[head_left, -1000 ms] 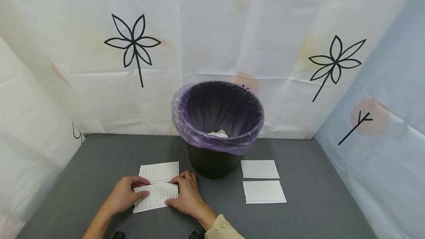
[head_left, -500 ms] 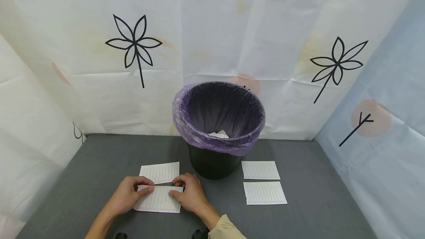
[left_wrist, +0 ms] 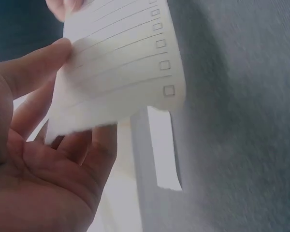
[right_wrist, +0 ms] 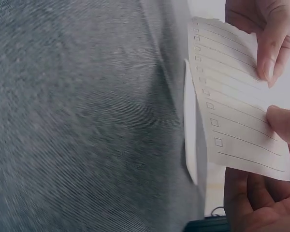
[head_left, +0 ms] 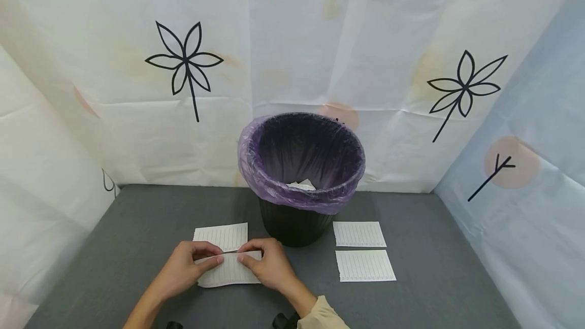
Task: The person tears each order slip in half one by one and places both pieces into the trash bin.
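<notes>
A lined paper sheet (head_left: 230,273) with a row of small checkboxes and a ragged end is held between my two hands. My left hand (head_left: 183,267) pinches its far edge between thumb and fingers. Close beside it, my right hand (head_left: 270,264) pinches the same edge farther right. The left wrist view shows the sheet (left_wrist: 121,63) raised off the table and slightly bent. In the right wrist view, the thumbs press on the lined face and the other fingers lie behind the paper (right_wrist: 232,101). A second lined sheet (head_left: 221,235) lies flat just beyond the hands.
A black bin (head_left: 292,227) with a purple liner (head_left: 297,201) stands behind the hands, with white paper pieces (head_left: 303,185) inside. Two more lined sheets, a far one (head_left: 359,234) and a near one (head_left: 365,266), lie to its right on the grey table (head_left: 425,268). Printed fabric (head_left: 292,39) hangs behind.
Both hands have moved right with the held sheet, and it has come a little farther from me. The hands are now closer together along its far edge. Bin and other sheets stay put.
</notes>
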Action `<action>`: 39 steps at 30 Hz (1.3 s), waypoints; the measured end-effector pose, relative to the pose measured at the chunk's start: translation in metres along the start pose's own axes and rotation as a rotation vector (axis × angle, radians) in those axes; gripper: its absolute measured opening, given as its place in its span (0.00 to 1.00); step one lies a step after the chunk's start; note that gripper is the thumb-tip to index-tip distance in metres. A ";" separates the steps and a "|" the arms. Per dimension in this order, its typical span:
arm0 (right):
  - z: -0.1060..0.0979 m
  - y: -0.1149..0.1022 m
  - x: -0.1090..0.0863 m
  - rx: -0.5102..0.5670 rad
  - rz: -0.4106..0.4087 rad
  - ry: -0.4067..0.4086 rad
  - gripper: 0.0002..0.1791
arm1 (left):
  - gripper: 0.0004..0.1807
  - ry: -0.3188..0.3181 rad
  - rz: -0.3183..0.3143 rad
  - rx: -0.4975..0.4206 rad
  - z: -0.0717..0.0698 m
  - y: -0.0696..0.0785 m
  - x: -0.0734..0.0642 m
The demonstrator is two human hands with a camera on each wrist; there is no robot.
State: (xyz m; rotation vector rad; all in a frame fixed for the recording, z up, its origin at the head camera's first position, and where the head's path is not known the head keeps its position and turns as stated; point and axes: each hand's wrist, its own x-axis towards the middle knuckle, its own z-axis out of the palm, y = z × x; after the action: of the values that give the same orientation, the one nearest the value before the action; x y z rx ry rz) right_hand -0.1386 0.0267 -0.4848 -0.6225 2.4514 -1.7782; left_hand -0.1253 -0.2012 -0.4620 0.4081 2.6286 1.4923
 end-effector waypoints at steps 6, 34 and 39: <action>-0.011 -0.012 -0.005 0.012 -0.009 0.012 0.04 | 0.03 0.033 0.055 0.020 0.007 0.013 0.002; -0.056 -0.039 -0.021 0.044 -0.062 0.082 0.05 | 0.02 0.048 0.164 -0.070 0.033 0.064 0.015; -0.066 -0.044 -0.024 0.045 -0.097 0.085 0.07 | 0.01 0.054 0.178 -0.098 0.037 0.076 0.019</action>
State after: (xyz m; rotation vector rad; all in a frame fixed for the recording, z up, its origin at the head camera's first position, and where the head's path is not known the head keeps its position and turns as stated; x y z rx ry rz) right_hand -0.1213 0.0835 -0.4268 -0.6871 2.4670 -1.9279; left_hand -0.1222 -0.1288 -0.4155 0.6152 2.6052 1.6992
